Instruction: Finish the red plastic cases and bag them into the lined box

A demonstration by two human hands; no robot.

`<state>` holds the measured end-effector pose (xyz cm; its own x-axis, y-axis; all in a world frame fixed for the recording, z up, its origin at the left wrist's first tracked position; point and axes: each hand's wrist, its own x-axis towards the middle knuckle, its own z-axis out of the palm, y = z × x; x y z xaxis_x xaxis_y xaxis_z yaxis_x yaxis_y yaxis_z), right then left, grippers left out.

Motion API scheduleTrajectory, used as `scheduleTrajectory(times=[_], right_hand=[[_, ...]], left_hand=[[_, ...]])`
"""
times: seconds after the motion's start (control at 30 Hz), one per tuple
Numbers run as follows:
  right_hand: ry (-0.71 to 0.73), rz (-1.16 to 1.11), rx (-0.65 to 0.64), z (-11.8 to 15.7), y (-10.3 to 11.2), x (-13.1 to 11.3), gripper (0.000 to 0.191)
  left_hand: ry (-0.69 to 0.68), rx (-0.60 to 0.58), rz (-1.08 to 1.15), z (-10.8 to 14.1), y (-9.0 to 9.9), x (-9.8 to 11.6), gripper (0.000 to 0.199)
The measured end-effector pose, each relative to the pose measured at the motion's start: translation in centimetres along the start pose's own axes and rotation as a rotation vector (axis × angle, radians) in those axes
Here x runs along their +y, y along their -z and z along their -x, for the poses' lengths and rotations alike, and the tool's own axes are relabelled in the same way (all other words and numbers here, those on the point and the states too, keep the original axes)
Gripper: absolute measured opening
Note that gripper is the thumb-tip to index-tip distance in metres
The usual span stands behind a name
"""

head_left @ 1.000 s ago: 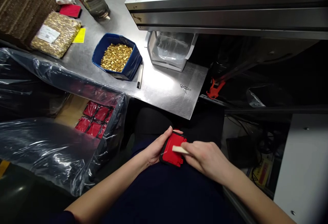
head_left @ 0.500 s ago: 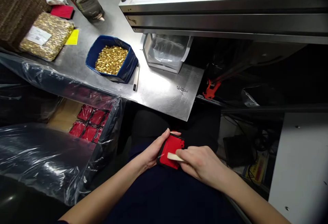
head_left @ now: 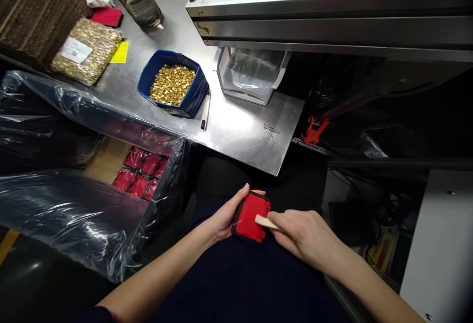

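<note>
A red part with a black edge (head_left: pixel 248 217) lies over my lap, held along its left side by my left hand (head_left: pixel 227 217). The thumb of that hand rests at the part's upper left edge. My right hand (head_left: pixel 295 229) is closed on a thin cream-coloured tool (head_left: pixel 266 222), whose flat end is over the right half of the red face. Small jagged shapes run along the part's right edge, close to my right fingertips. Whether the tool touches the face I cannot tell.
On the metal table (head_left: pixel 240 141) stand a blue bin (head_left: pixel 201 89) of small golden pieces, a grey bin (head_left: pixel 247 94), a cutter (head_left: pixel 206 111) and a bag of golden pieces (head_left: pixel 99 49). At the left, a plastic-lined box (head_left: pixel 162 185) holds several red parts.
The view has shifted, so the table and bins appear farther right. The tool's flat end has moved right across the red face, toward its right edge. Both hands keep their holds.
</note>
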<state>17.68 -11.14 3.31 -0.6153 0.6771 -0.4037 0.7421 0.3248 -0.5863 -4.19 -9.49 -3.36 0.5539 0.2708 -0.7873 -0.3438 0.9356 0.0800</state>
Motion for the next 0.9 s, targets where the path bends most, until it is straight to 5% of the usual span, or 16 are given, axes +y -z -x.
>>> scheduleTrajectory(times=[0.5, 0.9], right_hand=[[-0.104, -0.088, -0.062, 0.2, 0.1, -0.1, 0.014], [0.048, -0.015, 0.049, 0.0, -0.5, -0.7, 0.017]], left_hand=[[-0.042, 0.012, 0.028, 0.2, -0.2, -0.2, 0.056], [-0.138, -0.011, 0.083, 0.2, 0.4, -0.8, 0.059]])
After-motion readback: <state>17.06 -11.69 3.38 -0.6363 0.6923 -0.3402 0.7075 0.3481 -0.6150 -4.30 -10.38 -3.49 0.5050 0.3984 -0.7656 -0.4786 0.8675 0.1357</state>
